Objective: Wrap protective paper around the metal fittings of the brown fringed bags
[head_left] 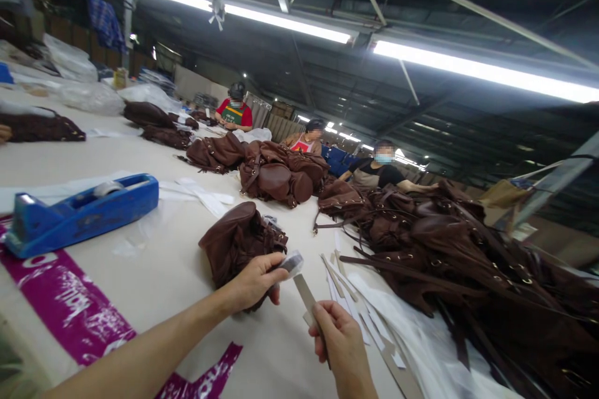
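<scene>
My left hand pinches a small piece wrapped in clear plastic between thumb and fingers; what lies inside the wrap is hard to make out. From it a flat grey-beige strip slants down into my right hand, whose fingers are closed around its lower part. Just behind my left hand a dark brown leather bag lies on the pale table, its gathered side turned toward the right. More loose strips, white and beige, lie beyond my right hand.
A blue tape dispenser stands at left by purple printed tape on the table. Brown bags are heaped across the middle, with a larger pile at right. Several co-workers are along the far side. Clear plastic bags lie at far left.
</scene>
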The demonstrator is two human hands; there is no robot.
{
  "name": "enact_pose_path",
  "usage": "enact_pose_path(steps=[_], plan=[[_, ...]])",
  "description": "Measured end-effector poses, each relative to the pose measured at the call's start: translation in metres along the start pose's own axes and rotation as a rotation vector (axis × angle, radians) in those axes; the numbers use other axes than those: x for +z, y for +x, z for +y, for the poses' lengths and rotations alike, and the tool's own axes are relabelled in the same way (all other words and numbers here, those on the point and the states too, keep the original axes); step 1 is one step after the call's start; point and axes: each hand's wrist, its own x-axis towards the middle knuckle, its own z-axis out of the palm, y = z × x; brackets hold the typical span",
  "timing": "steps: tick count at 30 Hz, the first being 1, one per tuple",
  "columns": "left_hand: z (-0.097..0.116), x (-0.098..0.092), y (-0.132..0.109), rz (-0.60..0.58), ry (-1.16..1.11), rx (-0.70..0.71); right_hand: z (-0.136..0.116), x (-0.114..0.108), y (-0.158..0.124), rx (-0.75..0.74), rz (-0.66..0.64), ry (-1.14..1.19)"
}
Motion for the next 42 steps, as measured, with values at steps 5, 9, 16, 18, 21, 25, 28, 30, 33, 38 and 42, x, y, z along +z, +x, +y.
enact_pose_path(steps=[5, 9, 16, 18, 21, 25, 28, 30, 33, 38, 42], plan=[[0.000, -0.005, 0.001, 0.004, -0.111, -0.072, -0.004, 0.002, -0.002, 0.016, -0.030, 0.053], [-0.002, -0.006, 0.002, 0.015, -0.168, -0.095, -0.003, 0.007, 0.002, -0.012, -0.027, 0.028], [-0.009, -0.006, 0.005, -0.035, -0.158, -0.064, -0.010, 0.012, 0.006, -0.052, -0.054, -0.012], [-0.007, -0.006, 0.004, -0.051, -0.124, -0.065, -0.011, 0.013, 0.009, -0.037, -0.075, -0.013], [-0.006, -0.005, 0.002, -0.065, -0.047, -0.062, -0.009, 0.016, 0.013, -0.008, -0.073, 0.016], [-0.006, -0.001, 0.001, -0.083, 0.083, -0.026, -0.004, 0.017, 0.014, 0.048, -0.105, 0.080], [-0.009, 0.001, 0.000, -0.078, 0.115, 0.005, 0.001, 0.011, 0.011, 0.106, -0.200, 0.146], [-0.011, 0.001, 0.001, -0.080, 0.076, -0.017, 0.004, 0.006, 0.008, 0.119, -0.249, 0.177], [-0.011, -0.001, 0.002, -0.056, -0.050, -0.079, 0.009, 0.002, 0.006, 0.114, -0.284, 0.199], [-0.007, -0.004, 0.003, -0.016, -0.255, -0.177, 0.006, 0.002, 0.006, 0.073, -0.266, 0.191], [-0.006, -0.005, 0.005, -0.014, -0.309, -0.213, -0.002, 0.003, 0.007, 0.033, -0.210, 0.147]])
